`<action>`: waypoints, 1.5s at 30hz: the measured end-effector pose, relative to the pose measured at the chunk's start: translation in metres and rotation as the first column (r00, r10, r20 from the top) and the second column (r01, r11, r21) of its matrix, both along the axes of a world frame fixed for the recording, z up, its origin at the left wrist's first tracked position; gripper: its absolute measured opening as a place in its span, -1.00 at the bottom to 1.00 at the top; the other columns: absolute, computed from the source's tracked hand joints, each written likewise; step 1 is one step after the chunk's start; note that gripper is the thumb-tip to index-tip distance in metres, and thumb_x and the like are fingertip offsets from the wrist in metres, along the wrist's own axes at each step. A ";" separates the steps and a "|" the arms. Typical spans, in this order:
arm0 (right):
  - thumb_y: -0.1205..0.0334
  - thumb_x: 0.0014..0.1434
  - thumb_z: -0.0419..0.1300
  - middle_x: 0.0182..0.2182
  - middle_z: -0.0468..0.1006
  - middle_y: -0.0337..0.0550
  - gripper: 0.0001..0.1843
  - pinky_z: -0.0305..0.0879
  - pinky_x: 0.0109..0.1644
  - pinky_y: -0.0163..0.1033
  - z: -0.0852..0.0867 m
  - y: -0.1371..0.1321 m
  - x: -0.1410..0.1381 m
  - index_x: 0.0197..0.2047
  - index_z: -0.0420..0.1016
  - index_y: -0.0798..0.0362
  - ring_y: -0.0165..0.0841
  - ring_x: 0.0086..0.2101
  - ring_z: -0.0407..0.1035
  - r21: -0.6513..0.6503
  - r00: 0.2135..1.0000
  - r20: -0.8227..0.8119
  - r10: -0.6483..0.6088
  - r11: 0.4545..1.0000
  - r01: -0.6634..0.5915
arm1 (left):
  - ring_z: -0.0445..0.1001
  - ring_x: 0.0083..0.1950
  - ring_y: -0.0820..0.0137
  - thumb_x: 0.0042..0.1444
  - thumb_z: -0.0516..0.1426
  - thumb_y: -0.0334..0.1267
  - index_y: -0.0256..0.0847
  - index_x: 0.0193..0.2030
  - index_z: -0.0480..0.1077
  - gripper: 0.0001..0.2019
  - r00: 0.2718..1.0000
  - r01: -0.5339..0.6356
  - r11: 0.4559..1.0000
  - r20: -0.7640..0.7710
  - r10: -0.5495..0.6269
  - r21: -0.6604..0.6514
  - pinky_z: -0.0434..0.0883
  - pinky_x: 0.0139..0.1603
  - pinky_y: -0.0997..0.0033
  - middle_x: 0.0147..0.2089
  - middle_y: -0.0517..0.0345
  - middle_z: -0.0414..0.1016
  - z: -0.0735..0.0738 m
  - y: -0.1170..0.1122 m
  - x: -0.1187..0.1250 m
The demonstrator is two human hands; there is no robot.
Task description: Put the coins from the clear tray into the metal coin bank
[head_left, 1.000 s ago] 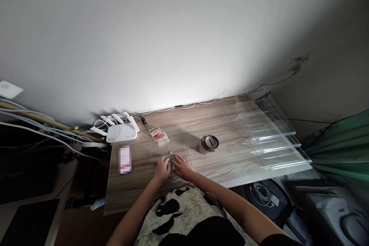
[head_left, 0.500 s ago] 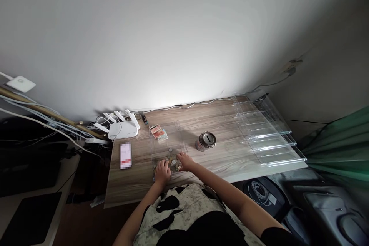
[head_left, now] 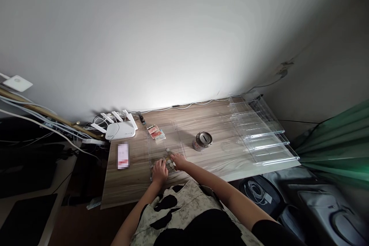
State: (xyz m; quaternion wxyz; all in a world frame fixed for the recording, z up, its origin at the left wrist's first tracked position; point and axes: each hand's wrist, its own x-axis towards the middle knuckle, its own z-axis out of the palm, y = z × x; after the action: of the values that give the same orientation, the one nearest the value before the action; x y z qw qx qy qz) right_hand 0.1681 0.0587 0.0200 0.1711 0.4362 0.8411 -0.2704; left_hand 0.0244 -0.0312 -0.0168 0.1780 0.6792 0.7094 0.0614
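A clear plastic tray [head_left: 177, 132] lies on the wooden desk [head_left: 138, 184] in front of me. Several coins [head_left: 169, 163] are heaped at its near end, and a few banknotes [head_left: 156, 132] lie at its far left corner. My left hand [head_left: 159, 171] rests on the tray's near left, fingers curled beside the coins. My right hand [head_left: 179, 160] lies over the right side of the heap, fingertips on the coins. Both hands are small in view, so whether either one pinches a coin is not clear.
A metal money tin [head_left: 202, 140] with a slot on top stands right of the tray. A clear tiered rack [head_left: 259, 132] fills the desk's right end. A phone [head_left: 123, 155] and a white router [head_left: 119, 131] sit at the left, with cables along the wall.
The hands drew apart from a closed cluster, uncovering the heap of coins; the right hand then slid back left onto it. The camera view drifted slightly.
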 end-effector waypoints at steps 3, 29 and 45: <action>0.33 0.04 0.22 0.01 0.42 0.10 -0.62 0.34 -0.02 -0.11 0.000 -0.006 -0.001 -0.03 0.44 0.11 -0.09 0.01 0.34 0.011 0.999 -0.031 0.009 1.000 -0.009 | 0.24 0.20 0.14 0.13 -0.03 -0.37 -0.23 0.16 0.33 -0.56 1.000 -0.002 1.000 -0.004 0.002 -0.013 0.25 0.13 0.16 0.20 -0.09 0.32 0.001 0.000 0.000; 0.42 0.00 0.21 0.07 0.37 0.17 -0.51 0.42 -0.08 -0.07 -0.011 -0.010 -0.031 0.05 0.36 0.15 -0.15 -0.08 0.43 0.062 0.982 -0.032 0.184 0.981 -0.182 | 0.21 0.23 0.14 0.01 0.01 -0.48 -0.26 0.08 0.31 -0.56 0.952 -0.283 0.953 0.155 0.265 0.110 0.19 0.25 0.10 0.15 -0.13 0.30 -0.012 0.004 -0.004; 0.41 -0.08 0.23 -0.28 0.60 -0.07 -0.77 0.35 -0.14 -0.23 -0.006 -0.008 -0.016 -0.29 0.57 0.05 -0.22 -0.21 0.47 -0.086 0.992 -0.115 -0.045 0.996 0.035 | 0.21 0.24 0.11 -0.02 0.01 -0.49 -0.27 -0.02 0.40 -0.60 0.891 -0.361 0.931 0.315 0.327 0.055 0.14 0.27 0.08 0.15 -0.14 0.31 0.000 0.007 -0.003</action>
State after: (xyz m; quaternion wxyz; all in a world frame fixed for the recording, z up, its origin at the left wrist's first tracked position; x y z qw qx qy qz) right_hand 0.1519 0.0506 0.0139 0.1344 0.4287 0.8286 -0.3340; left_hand 0.0219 -0.0245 -0.0167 0.2319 0.5344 0.7783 0.2342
